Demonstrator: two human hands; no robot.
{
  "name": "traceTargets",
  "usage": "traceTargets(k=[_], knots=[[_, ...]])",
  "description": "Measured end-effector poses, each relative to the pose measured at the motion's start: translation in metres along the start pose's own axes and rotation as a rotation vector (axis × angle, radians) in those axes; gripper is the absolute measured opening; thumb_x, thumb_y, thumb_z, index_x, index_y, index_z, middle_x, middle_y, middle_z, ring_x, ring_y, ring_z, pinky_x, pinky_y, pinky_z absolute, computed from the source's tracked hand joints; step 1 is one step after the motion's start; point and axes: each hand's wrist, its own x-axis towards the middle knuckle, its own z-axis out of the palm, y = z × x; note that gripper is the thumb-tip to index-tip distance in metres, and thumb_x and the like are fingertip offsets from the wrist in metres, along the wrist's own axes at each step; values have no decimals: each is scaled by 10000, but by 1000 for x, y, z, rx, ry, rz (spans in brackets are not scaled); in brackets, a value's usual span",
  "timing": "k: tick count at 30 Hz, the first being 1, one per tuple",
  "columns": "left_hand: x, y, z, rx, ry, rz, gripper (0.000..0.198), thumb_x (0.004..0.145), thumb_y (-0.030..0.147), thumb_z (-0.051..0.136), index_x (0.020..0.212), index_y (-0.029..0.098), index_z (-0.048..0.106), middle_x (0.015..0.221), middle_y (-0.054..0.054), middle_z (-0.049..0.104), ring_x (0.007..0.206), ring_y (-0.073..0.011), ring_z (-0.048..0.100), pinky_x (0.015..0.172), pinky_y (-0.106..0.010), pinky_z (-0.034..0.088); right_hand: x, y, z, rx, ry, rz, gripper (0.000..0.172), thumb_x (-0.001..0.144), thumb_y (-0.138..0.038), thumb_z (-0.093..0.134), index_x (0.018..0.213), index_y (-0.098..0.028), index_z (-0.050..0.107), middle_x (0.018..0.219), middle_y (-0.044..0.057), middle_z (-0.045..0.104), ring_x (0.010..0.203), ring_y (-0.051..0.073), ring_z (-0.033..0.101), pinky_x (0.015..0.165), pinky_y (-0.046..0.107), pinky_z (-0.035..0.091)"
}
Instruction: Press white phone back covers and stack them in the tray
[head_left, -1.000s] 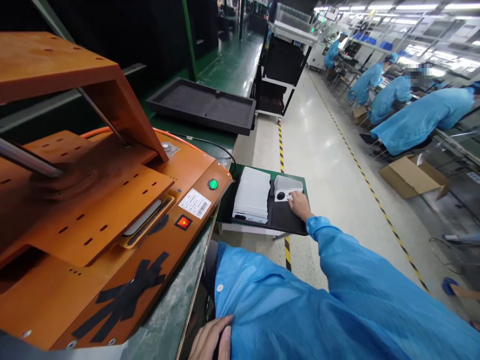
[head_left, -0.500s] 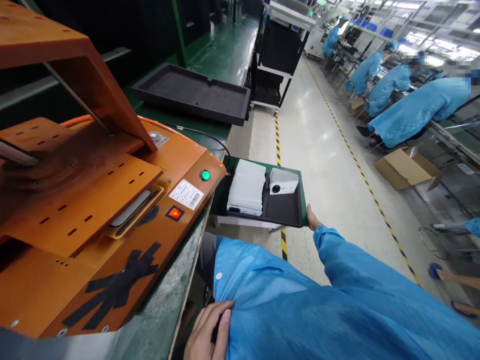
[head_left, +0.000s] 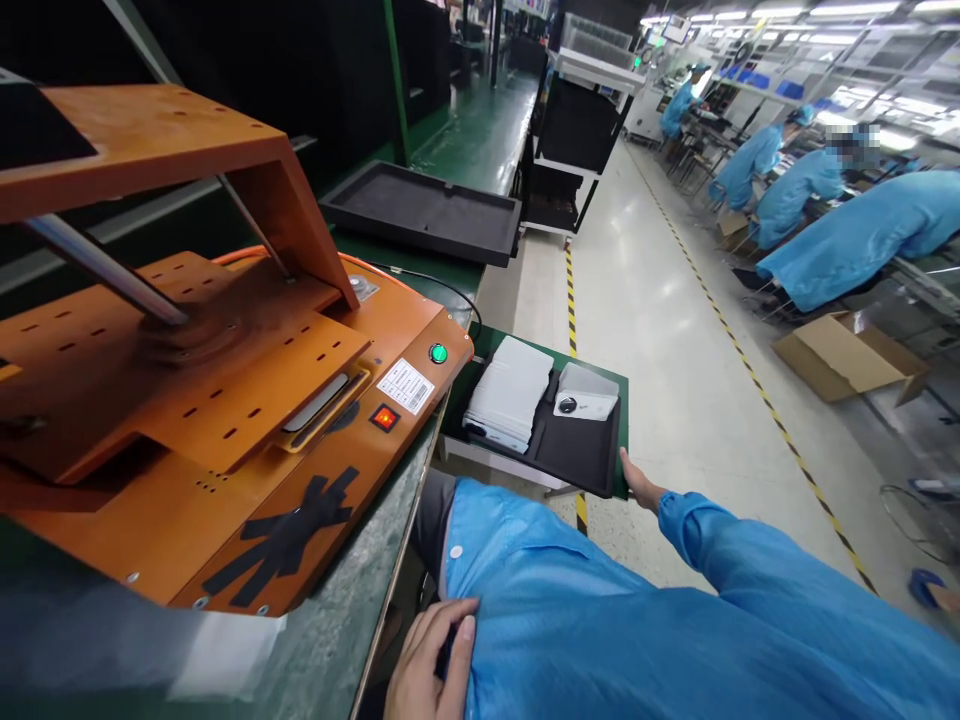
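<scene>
My right hand (head_left: pixel 640 484) reaches out to the near right corner of a black tray (head_left: pixel 577 455) on a small green side shelf (head_left: pixel 622 440). Only the wrist and thumb side show; the fingers are hidden under the edge. In the tray lie a stack of white flat pieces (head_left: pixel 510 405) and a white device with a round lens (head_left: pixel 585 400). My left hand (head_left: pixel 431 660) rests at my lap, fingers together and curled round the edge of my blue coat (head_left: pixel 600 620).
An orange press fixture (head_left: pixel 225 400) with a green button (head_left: pixel 438 353) and a lit red switch (head_left: pixel 385 418) fills the bench on the left. Behind it lies a black foam tray (head_left: pixel 420 210). Across the aisle are a cardboard box (head_left: pixel 840 360) and several seated workers (head_left: pixel 862 240).
My right hand left the white device in the tray and dropped back to the tray's near right corner. My left hand stayed on the coat edge.
</scene>
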Motion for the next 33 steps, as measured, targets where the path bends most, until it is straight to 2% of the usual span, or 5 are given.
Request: traceTargets(k=[4,12,26,29,33], knots=[[-1,12,-6,44,-25,19,289,994,418,533,1107,263,748,1119,-71,747,1072,-223,699,925,-334,593,16,-21,4,-249,28,-214,583,996,-518,433,1382,-92,533,1392,259,567,1339,365,507,1122,525,403],[-4,36,-2,9,101,-27,253,1008,307,503,1080,246,738,1032,-56,743,1001,-202,672,953,-364,537,7,-77,86,-569,-430,-883,404,821,-509,593,1088,-216,671,1090,157,725,996,340,700,840,422,539],[-58,40,-60,105,399,9,236,1007,257,509,1081,246,733,1002,-66,751,953,-190,671,896,-351,542,30,-108,106,-993,-459,-1092,259,836,-504,599,911,-268,675,878,185,736,782,392,739,605,461,520],[-72,15,-102,316,707,-145,217,1000,289,532,1043,235,737,1026,-65,747,994,-205,672,925,-364,534,-6,-166,98,-1184,-520,-1131,329,811,-548,682,683,-248,641,701,194,689,712,405,717,612,469,498],[-86,-14,-147,529,954,-313,275,1002,382,520,1059,220,734,1080,-64,741,1055,-232,652,1012,-408,493,-119,-263,85,-883,-1006,-1427,445,920,-587,597,619,-260,616,609,93,658,595,246,660,598,355,438]])
